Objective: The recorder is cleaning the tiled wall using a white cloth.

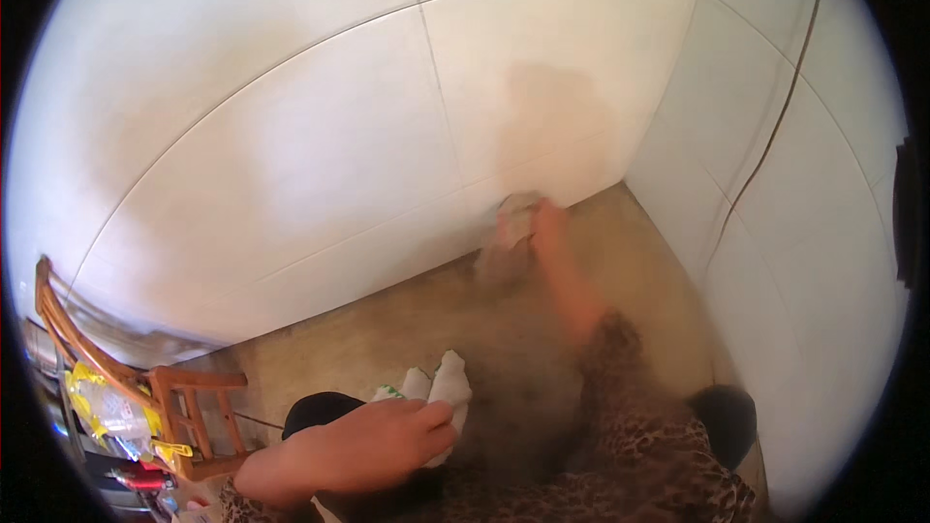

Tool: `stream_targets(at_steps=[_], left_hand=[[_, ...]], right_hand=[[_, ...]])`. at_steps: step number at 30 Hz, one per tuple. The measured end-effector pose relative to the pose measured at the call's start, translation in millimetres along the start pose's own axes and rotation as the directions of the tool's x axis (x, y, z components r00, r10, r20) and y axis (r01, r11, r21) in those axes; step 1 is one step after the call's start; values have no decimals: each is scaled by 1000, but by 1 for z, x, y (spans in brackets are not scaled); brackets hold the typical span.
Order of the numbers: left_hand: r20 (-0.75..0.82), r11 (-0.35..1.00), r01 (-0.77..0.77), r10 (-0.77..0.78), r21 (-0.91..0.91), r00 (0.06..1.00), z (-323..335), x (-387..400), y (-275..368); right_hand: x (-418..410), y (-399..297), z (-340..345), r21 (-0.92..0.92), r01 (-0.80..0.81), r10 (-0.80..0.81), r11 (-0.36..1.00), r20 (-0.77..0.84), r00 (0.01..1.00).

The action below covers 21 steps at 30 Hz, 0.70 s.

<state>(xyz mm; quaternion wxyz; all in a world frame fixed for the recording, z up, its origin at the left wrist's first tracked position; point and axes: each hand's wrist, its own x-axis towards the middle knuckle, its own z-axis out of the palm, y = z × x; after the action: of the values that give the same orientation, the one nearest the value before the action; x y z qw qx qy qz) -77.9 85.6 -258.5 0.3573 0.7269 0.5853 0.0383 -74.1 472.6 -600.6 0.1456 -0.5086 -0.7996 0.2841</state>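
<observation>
My left hand point(370, 443) is closed round a bundle of white cloth pieces with green edging point(452, 385), perhaps gloves or socks; their rounded ends stick up past the fingers. Stretched forward, my right hand point(548, 221) grips a crumpled, pale, partly see-through item point(517, 221) near the foot of the wall. It is blurred, and I cannot tell whether it is a bag or a cloth. Both forearms come out of brown patterned sleeves, the right one reaching across the floor.
White panelled walls point(349, 138) meet in a corner beyond the brown floor point(378, 327). A wooden chair point(200, 378) with yellow and clear plastic packaging point(109, 407) stands at the left. A dark cable point(781, 116) hangs along the right wall.
</observation>
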Motion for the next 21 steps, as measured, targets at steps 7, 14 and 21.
stream_targets(at_steps=[7, 14, 21], left_hand=[[-14, 1000, 0, 0, -5, 1000, 2, -6, 0], [52, 998, -67, 66, 14, 996, -4, -3, 4], [-69, 997, -79, 78, -9, 995, -13, -4, 14]], right_hand=[[6, -87, -101, 976, 49, 418, 211, -135, 898], [-93, -166, -49, 654, 227, 119, 722, -440, 890], [-97, -129, -30, 564, 385, -381, 730, -131, 915]])
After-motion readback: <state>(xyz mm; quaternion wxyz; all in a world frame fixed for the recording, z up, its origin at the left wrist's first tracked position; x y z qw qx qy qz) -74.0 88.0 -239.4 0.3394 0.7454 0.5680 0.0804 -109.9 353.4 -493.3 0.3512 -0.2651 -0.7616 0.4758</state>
